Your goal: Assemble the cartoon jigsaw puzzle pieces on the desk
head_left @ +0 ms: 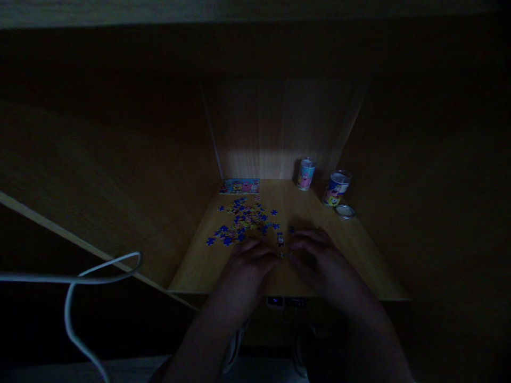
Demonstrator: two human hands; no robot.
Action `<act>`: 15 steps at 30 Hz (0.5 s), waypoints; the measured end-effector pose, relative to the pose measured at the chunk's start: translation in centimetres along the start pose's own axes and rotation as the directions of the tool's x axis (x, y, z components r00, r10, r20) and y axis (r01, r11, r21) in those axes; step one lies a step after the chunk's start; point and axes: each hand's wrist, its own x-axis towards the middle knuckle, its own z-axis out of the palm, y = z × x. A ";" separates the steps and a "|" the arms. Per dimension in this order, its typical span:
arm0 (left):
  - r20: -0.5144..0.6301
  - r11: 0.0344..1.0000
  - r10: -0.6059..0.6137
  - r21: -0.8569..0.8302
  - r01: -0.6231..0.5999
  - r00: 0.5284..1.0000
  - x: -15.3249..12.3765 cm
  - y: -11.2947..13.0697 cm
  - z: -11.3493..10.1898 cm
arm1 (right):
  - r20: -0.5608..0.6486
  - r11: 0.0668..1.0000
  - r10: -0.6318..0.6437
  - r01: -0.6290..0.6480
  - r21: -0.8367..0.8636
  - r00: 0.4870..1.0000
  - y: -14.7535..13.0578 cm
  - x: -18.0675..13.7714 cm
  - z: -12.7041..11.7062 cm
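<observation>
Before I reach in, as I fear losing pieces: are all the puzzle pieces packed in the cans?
No, many puzzle pieces lie loose on the wooden surface.

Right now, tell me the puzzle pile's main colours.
The pile shows blue, yellow, some pink; head view.

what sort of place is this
Probably a dim desk nook or cubicle, though it could be a cabinet: a flat light-brown wooden worktop meets an upright light-brown wooden back panel, and small, knobbed blue and multicoloured jigsaw pieces lie spread on it.
</observation>
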 end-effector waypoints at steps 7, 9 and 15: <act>0.006 0.999 0.018 0.036 -0.018 1.000 -0.2 -0.3 -0.4 | -0.007 1.000 -0.015 0.014 -0.027 1.000 0.0 -0.4 0.0; 0.002 0.999 0.017 0.041 -0.017 1.000 -0.2 -0.2 -0.3 | -0.004 0.999 -0.009 0.008 -0.034 1.000 -0.1 -0.4 0.1; -0.008 0.999 0.022 0.045 -0.021 1.000 -0.2 0.0 -0.1 | 0.020 1.000 -0.003 0.004 -0.029 1.000 0.1 -0.2 0.1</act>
